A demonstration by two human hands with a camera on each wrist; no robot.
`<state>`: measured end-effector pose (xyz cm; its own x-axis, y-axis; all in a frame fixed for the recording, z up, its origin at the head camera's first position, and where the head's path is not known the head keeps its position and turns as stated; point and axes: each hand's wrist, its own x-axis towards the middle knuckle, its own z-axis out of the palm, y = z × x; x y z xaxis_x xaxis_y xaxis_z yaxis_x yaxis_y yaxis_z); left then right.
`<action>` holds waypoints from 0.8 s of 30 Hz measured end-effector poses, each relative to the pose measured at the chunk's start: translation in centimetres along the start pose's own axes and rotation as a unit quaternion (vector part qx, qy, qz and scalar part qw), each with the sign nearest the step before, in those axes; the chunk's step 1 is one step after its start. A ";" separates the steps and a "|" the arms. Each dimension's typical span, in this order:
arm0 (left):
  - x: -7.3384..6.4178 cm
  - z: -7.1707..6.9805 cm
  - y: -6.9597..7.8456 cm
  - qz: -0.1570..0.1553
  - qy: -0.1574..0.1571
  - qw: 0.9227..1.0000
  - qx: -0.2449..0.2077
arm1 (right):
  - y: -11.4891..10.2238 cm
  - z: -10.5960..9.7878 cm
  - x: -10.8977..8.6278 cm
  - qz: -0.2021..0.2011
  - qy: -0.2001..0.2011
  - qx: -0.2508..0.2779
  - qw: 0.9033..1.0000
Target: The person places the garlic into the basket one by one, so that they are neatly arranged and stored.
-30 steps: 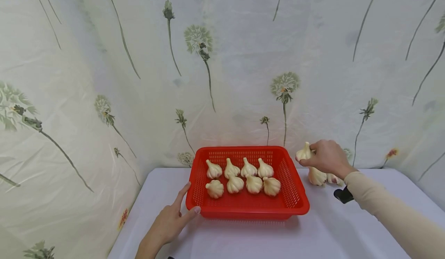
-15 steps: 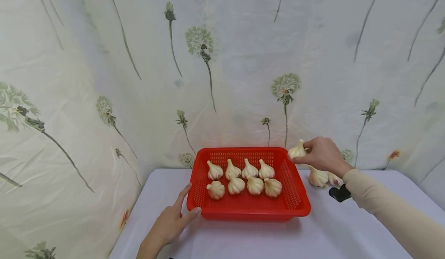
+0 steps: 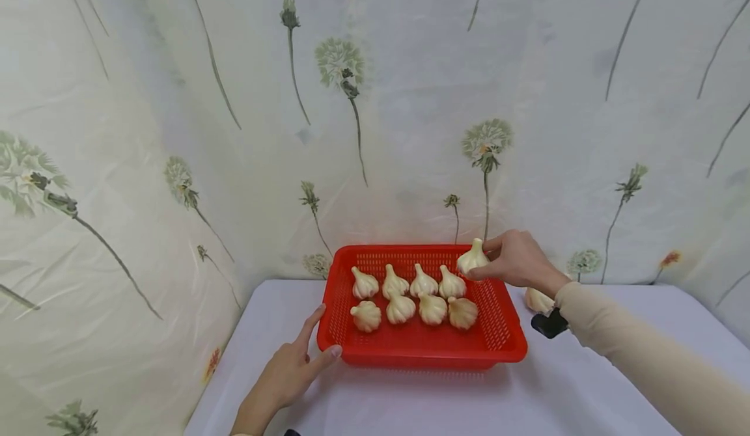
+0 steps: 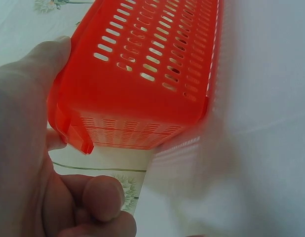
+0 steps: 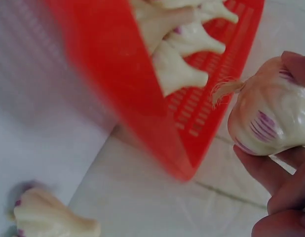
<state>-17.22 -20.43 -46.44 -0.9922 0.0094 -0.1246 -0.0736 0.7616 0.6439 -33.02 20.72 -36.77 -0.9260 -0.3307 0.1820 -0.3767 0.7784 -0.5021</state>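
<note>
In the head view my right hand (image 3: 518, 257) pinches a white garlic bulb (image 3: 473, 259) between thumb and fingers, above the far right part of a red plastic basket (image 3: 424, 360). The right wrist view shows this garlic bulb (image 5: 271, 111) with purple streaks and dry roots. My left hand (image 3: 287, 374) touches the basket's near left corner, index finger at the left rim and thumb at the front rim. From the left wrist, the basket's slotted wall (image 4: 123, 94) appears beside the thumb; the other fingers are bent below. Several garlic bulbs (image 3: 401, 308) lie inside in two rows.
Right of the basket, partly hidden by the right arm, a garlic bulb (image 3: 538, 300) lies on the white-covered table (image 3: 410, 403). A curtain with dandelion prints (image 3: 404, 130) hangs behind and at the sides. A black wrist device (image 3: 549, 324) sits under the right wrist.
My right hand has carried the garlic bulb left, from above the loose bulbs to over the basket's far right part. The left hand stays at the basket corner.
</note>
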 end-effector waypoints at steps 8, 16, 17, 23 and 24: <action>0.2 0.1 -0.1 -0.005 0.001 1.000 0.003 | -3.0 3.2 0.4 -0.072 -0.064 0.051 0.994; 0.2 0.0 -0.1 -0.007 -0.002 1.000 0.002 | -6.6 6.6 0.4 -0.085 -0.124 0.111 0.982; 0.2 0.0 -0.1 -0.007 -0.002 1.000 0.000 | -6.9 7.0 0.5 -0.093 -0.131 0.107 0.981; 0.2 -0.1 -0.1 -0.009 0.007 1.000 0.004 | -8.9 8.9 1.2 -0.177 -0.173 0.075 0.966; 0.3 -0.1 -0.1 -0.010 0.008 1.000 0.006 | -9.3 9.1 1.3 -0.191 -0.176 0.075 0.963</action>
<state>-17.48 -20.57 -46.48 -0.9920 -0.0152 -0.1250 -0.0915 0.7690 0.6327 -30.54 8.24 -39.54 -0.6451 -0.7585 0.0920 -0.6555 0.4876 -0.5767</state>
